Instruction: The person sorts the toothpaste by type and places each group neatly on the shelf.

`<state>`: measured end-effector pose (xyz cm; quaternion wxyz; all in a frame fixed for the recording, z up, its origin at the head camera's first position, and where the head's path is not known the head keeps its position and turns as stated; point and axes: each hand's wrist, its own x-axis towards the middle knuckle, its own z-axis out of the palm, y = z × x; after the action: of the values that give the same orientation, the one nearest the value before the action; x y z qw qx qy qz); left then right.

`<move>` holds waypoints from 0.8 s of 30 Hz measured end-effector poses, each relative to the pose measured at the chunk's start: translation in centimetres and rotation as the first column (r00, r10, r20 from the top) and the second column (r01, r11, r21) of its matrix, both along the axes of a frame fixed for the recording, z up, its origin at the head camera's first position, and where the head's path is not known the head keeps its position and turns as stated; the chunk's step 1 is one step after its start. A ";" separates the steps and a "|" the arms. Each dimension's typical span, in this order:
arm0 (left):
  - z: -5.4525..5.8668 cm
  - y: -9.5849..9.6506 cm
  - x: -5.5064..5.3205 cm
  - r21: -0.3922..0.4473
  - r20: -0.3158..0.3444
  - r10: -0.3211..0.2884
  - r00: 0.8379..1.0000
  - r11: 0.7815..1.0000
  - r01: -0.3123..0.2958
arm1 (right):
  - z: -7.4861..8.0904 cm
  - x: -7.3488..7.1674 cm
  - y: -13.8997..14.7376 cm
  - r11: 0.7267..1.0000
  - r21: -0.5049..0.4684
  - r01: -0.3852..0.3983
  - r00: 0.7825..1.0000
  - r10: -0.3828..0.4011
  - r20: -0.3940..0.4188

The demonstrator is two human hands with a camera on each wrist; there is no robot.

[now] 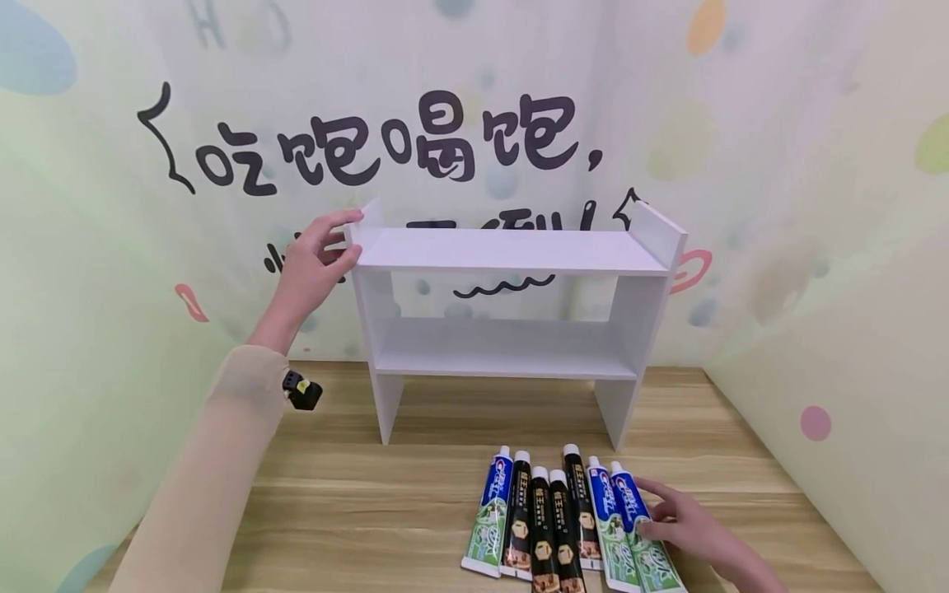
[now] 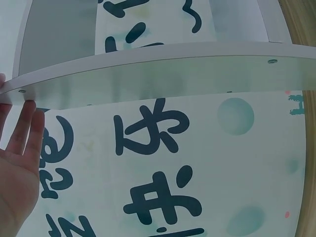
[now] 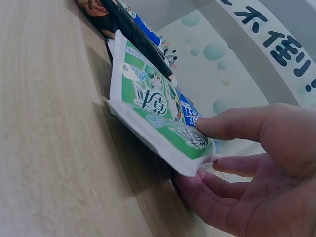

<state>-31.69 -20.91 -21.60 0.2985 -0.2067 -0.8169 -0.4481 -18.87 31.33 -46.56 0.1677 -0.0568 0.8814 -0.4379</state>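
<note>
My left hand (image 1: 315, 262) grips the upper left side panel of a white two-tier shelf (image 1: 511, 251), fingers and thumb at the panel's edge. In the left wrist view, fingertips (image 2: 33, 111) press against the panel's outer face. Lower right, my right hand (image 1: 693, 527) pinches the outermost blue-and-green toothpaste tube (image 1: 628, 498) by its side, thumb on top and fingers under its edge. The right wrist view shows this tube (image 3: 170, 136) tilted up along that edge. Another blue-and-green tube (image 1: 610, 515) lies right beside it.
Several black toothpaste tubes (image 1: 543, 527) lie in a row to the left, with one more blue-and-green tube (image 1: 491, 519) at the row's left end. All rest on a wood-grain tabletop (image 1: 334, 494) in front of the shelf. Printed walls (image 1: 815, 247) stand behind and at both sides.
</note>
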 end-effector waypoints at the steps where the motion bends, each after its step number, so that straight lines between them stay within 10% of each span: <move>1: 0.2 0.2 0.4 -0.001 0.002 0.000 1.000 1.000 0.000 | 0.0 0.0 0.1 1.000 -0.014 -0.002 1.000 0.002 0.007; 8: 0.9 0.7 1.9 -0.001 0.008 -0.015 1.000 1.000 0.015 | 0.0 0.0 0.3 0.995 -0.101 -0.014 0.999 0.018 0.041; 19: -0.4 -0.5 -1.2 0.009 -0.005 -0.005 1.000 1.000 0.005 | 0.2 0.1 0.6 0.975 -0.217 -0.048 0.995 0.066 0.078; 24: 0.1 0.0 0.1 0.007 0.004 -0.007 1.000 1.000 0.007 | 0.0 0.0 0.7 0.973 -0.225 -0.060 0.993 0.082 0.088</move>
<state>-31.63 -20.95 -21.52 0.2960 -0.2078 -0.8151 -0.4526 -18.86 32.06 -46.54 0.2182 -0.0853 0.8154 -0.5294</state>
